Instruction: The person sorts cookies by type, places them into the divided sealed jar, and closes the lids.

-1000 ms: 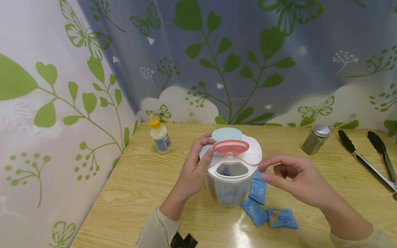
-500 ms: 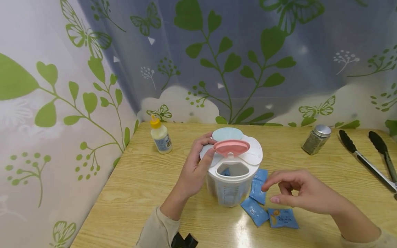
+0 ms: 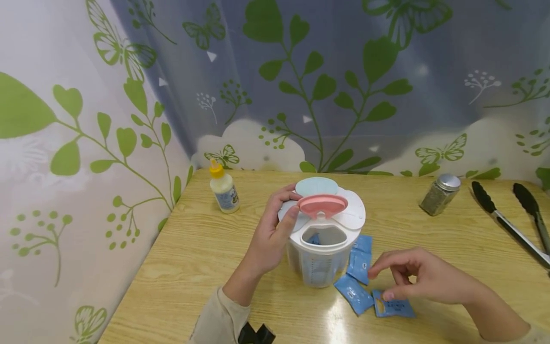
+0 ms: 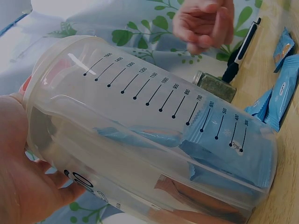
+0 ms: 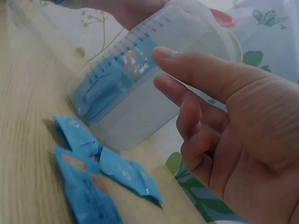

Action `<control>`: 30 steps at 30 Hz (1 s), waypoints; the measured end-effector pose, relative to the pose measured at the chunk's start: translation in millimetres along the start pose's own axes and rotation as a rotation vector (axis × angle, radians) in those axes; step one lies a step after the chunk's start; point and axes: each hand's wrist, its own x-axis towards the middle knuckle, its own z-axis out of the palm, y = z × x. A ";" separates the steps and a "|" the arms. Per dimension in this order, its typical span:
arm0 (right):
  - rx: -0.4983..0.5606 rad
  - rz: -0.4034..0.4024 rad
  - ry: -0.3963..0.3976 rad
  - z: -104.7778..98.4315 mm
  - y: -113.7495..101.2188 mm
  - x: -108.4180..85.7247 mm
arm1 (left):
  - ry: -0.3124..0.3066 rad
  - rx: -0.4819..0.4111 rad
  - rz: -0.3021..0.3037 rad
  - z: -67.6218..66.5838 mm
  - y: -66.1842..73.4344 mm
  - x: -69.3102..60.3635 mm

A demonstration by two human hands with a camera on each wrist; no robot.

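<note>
A clear plastic storage container (image 3: 320, 267) with measuring marks stands on the wooden table. Its white lid has a raised pink flap (image 3: 323, 205), exposing an opening at the near side. My left hand (image 3: 267, 239) grips the container at its rim, thumb on the lid. Through the wall in the left wrist view show blue packets (image 4: 238, 144) and a brown packet (image 4: 196, 200). My right hand (image 3: 423, 277) hovers holding nothing, fingers bent and thumb apart, over a small blue packet (image 3: 395, 308). Other blue packets (image 3: 354, 292) lie beside the container.
A glue-like bottle with a yellow cap (image 3: 225, 191) stands at the back left. At the back right are a glass jar of dried herbs (image 3: 439, 195) and black-tipped tongs (image 3: 511, 229). A patterned curtain (image 3: 322, 95) hangs behind the table.
My right hand has come down from beside the container's opening toward the blue packets nearest me. My left hand keeps its hold on the container.
</note>
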 end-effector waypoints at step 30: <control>-0.035 0.178 -0.102 -11.6 51.1 -32.1 | 0.001 0.001 -0.014 0.2 -0.5 -0.3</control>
